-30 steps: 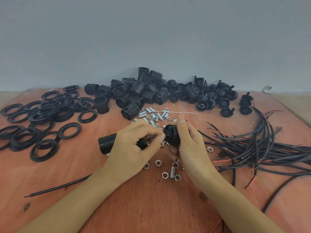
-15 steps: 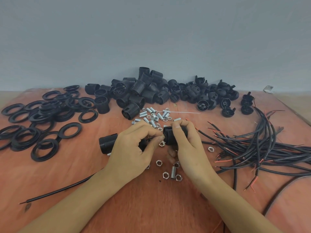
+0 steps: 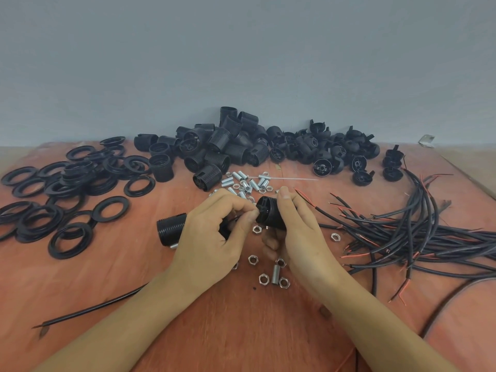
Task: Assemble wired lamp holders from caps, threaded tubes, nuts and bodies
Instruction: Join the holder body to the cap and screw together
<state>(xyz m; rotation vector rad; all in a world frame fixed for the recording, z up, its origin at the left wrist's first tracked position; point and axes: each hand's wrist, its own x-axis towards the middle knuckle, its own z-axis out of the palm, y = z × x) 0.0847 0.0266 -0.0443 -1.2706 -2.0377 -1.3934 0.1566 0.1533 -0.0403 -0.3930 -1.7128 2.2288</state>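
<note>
My right hand (image 3: 298,232) grips a black lamp holder cap (image 3: 268,214), its open end turned left. My left hand (image 3: 212,237) pinches something small at that opening; what it pinches is hidden by the fingertips. A thin black wire (image 3: 88,308) runs from under the left hand toward the lower left. A black threaded body (image 3: 171,229) lies on the table just left of my left hand. Loose nuts (image 3: 264,277) and a threaded tube (image 3: 274,275) lie below the hands.
Black rings (image 3: 67,189) cover the left of the wooden table (image 3: 241,331). Threaded bodies (image 3: 214,149) and caps (image 3: 335,149) are heaped at the back by the wall. More tubes and nuts (image 3: 249,183) lie behind the hands. A bundle of wires (image 3: 416,232) sprawls at right.
The right hand has turned the cap slightly and its thumb now lies over the top. The left fingertips stay at the cap's opening.
</note>
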